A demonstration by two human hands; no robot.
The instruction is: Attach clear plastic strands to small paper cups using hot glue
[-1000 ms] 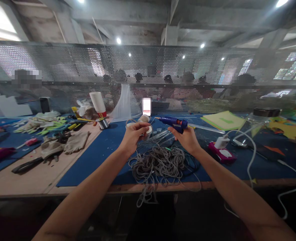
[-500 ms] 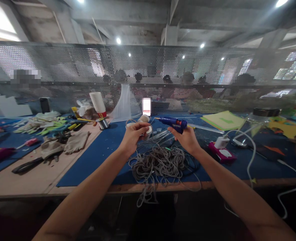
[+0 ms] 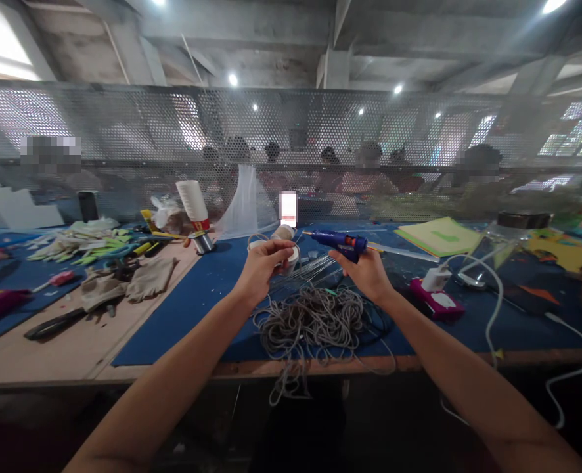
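Note:
My right hand (image 3: 364, 266) is wrapped round the handle of a blue glue gun (image 3: 337, 242), whose nozzle points left. To the left of the nozzle, the fingers of my left hand (image 3: 264, 266) are pinched together on something small, which they mostly hide. A thin cord loops up beside those fingers, and a pale roll (image 3: 284, 232) shows just beyond them. Below and between my hands a tangled heap of grey cord (image 3: 315, 322) lies on the blue mat (image 3: 173, 328), with a few strands hanging over the table's edge. Clear glue sticks (image 3: 311, 272) lie behind the heap.
Stacked paper cups (image 3: 192, 202) stand on a metal can at the left, near work gloves (image 3: 150, 279) and black-handled scissors (image 3: 57, 324). A pink box (image 3: 436, 301) with a white charger, a glass flask (image 3: 495, 253) and yellow sheets (image 3: 439, 236) are at the right.

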